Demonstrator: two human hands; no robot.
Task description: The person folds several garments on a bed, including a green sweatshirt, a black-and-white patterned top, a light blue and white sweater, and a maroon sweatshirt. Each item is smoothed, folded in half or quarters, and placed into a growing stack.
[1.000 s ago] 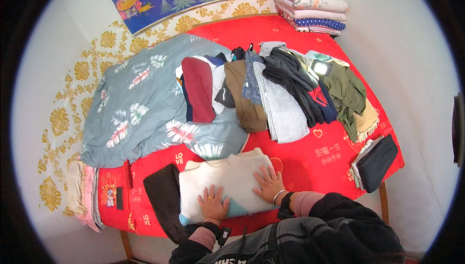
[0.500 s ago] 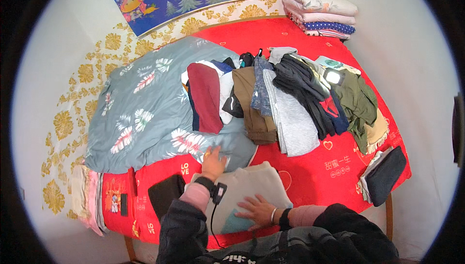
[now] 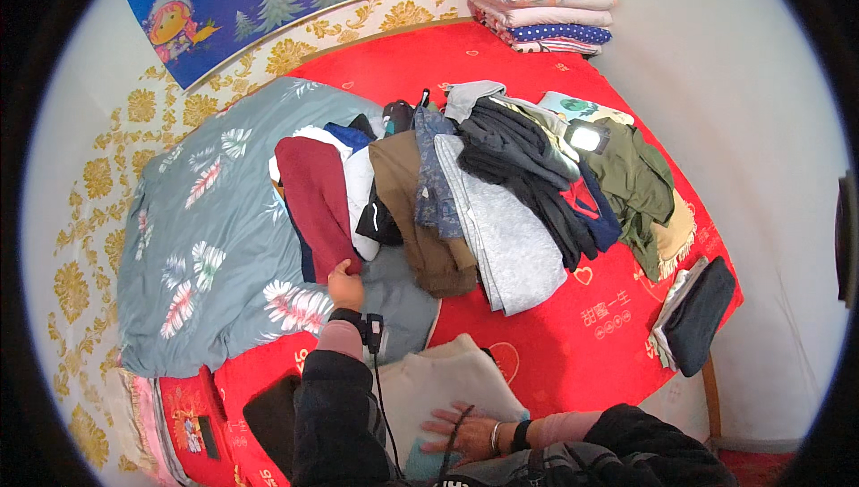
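My left hand (image 3: 344, 287) is stretched forward to the lower end of a maroon folded garment (image 3: 316, 183), its fingers closed on the edge. That garment lies on the grey-blue quilt with leaf prints (image 3: 183, 245). My right hand (image 3: 461, 433) rests flat with fingers spread on a cream folded garment (image 3: 438, 371) with a light blue patch. A thin dark cord crosses that hand. Beside my left forearm lies a dark brown folded cloth (image 3: 273, 420), partly hidden by the sleeve.
Brown trousers (image 3: 407, 210), a light grey garment (image 3: 510, 237), black clothes (image 3: 519, 156) and an olive garment (image 3: 631, 183) lie heaped across the red bedspread (image 3: 555, 371). A small folded pile (image 3: 698, 317) sits at the right edge. Folded quilts (image 3: 541, 4) are stacked at the far corner.
My left hand has moved forward from above the cream garment to the maroon garment and closed on its edge. My right hand stays on the cream garment. The view has shifted.
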